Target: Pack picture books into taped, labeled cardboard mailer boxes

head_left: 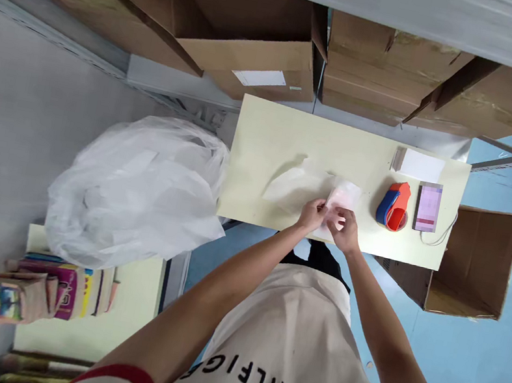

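My left hand (312,214) and my right hand (344,228) meet at the near edge of a pale yellow table (264,147). Both pinch a small pinkish packet in clear plastic (338,199), fingers closed on its near end. A crumpled translucent bag (294,184) lies on the table just left of and behind the packet, touching it.
A red and blue tape dispenser (395,206), a phone (428,206) with a white cable and a stack of white labels (418,164) lie at the table's right. An open cardboard box (474,263) stands on the floor right. A big plastic bag (138,187) and colourful packets (40,292) sit left. Cardboard boxes (243,37) line the back.
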`<state>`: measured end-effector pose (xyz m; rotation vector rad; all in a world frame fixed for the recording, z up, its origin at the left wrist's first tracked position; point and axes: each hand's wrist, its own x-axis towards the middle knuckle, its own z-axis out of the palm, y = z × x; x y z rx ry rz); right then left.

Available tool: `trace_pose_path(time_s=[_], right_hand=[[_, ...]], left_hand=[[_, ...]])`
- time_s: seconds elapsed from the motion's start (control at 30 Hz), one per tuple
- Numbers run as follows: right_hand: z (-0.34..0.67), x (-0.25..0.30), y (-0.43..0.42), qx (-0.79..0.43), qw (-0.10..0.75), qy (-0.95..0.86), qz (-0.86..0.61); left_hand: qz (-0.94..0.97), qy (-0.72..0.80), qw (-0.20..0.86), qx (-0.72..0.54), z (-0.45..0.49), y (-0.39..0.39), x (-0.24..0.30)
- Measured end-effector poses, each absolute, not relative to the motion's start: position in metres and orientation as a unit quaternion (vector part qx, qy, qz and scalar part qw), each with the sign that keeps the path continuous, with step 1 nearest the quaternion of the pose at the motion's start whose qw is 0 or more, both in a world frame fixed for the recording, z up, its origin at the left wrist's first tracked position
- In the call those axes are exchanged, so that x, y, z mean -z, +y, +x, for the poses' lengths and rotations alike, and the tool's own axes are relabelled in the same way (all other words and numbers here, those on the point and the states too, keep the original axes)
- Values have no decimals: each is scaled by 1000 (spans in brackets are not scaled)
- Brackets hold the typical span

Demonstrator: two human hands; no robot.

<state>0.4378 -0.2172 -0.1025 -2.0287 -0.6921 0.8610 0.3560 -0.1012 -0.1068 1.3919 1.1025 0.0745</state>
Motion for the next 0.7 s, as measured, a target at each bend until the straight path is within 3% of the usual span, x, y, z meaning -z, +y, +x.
trace_pose_path(time_s=[0.1, 0.23, 0.47, 0.7], right_hand=[[433, 116, -232, -271, 369, -194, -868], [427, 131, -240, -288, 358, -130, -879], [425, 144, -232, -280, 403, -45, -870], [435, 134, -229, -361, 457, 27, -812]], left_hand=[[614, 526, 589, -13, 355, -94, 120], [672, 506, 540, -14, 355, -95, 132], [812, 421, 404, -25, 351, -106, 136], [780, 382, 495, -11, 346, -102, 142]])
